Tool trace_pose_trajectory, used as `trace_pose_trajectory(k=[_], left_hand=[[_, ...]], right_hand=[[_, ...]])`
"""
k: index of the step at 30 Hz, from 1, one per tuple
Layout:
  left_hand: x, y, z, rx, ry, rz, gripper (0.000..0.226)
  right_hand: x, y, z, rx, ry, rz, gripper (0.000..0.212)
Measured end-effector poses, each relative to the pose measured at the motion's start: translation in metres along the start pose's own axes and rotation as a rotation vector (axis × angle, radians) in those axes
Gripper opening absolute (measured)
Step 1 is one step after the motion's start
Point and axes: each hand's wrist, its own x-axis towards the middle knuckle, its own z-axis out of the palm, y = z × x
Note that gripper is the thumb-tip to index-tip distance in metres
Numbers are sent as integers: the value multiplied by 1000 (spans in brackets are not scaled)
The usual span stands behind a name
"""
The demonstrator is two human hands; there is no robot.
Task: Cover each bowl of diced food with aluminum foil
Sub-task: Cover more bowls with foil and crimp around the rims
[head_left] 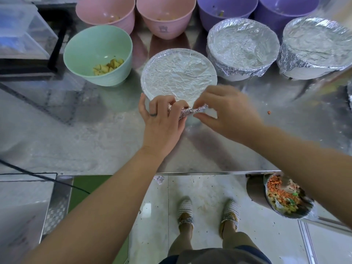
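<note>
A bowl (179, 73) topped with crinkled aluminium foil stands in the middle of the steel table. At its near rim my left hand (162, 121) and my right hand (226, 113) both pinch a loose crumpled flap of that foil (192, 112). Two more foil-covered bowls stand to the right, one (242, 46) beside it and one (318, 46) at the far right. An uncovered green bowl (99, 54) with diced yellow food sits to the left. Two pink bowls (106, 12) (165, 14) and two purple bowls (226, 10) (285, 8) stand open along the back.
The steel table's front edge (209, 172) runs just below my forearms. A clear plastic container (21, 29) sits at the far left. Under the table on the right a metal bin (285, 199) holds food scraps. My feet stand on the tiled floor.
</note>
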Motion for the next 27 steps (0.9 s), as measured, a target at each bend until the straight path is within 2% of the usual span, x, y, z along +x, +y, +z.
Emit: trace_pose_trajectory(k=[3,7,12,20,24,27], left_hand=[[1,-4,-1,-22,0,25,32],[4,-11,-4,-24,7,47,32],[8,-27,-7,-35,19,92,29],[15,-47,-16,-40,-12,190,35],[-8,-25,-31,-133,-30,-63,45],[-22,16,-44,-471,-86,-362,30]], right_hand=[[17,8,1,-129,-51,-134,25],[28,19,8,-160,-55,-253,18],[34,19,9,-90,-80,-243,9],[37,17,12,-9,-90,-172,7],[36,15,14,5,-71,-140,6],[35,12,15,21,-55,-118,5]])
